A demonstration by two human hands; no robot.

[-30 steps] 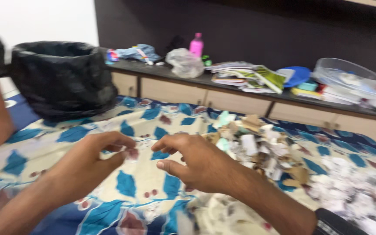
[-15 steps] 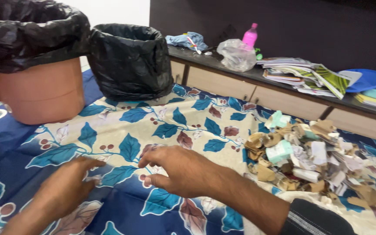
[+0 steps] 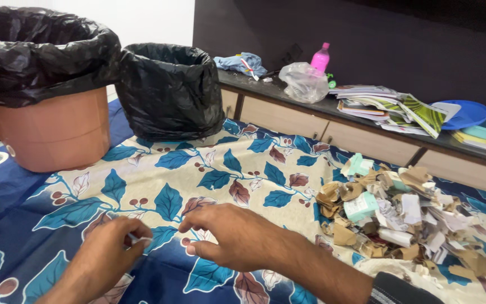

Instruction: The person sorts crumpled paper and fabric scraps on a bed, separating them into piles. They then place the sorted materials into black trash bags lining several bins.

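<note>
Torn scraps of brown cardboard and white paper (image 3: 400, 219) are lying heaped on the leaf-print bedsheet (image 3: 243, 169), right of my hands. I'm pinching a small white scrap (image 3: 139, 240) in my left hand (image 3: 111, 250); my right hand (image 3: 237, 236) is hovering half-curled, empty. It's tiny, so it's risking slipping out.

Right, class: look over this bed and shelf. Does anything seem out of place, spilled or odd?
Yes. A heap of torn paper and cardboard scraps lies loose on the leaf-print sheet, though two black-lined bins stand nearby. The left hand pinches a small white scrap; the right hand hovers beside it. On the shelf, books lie askew.
</note>
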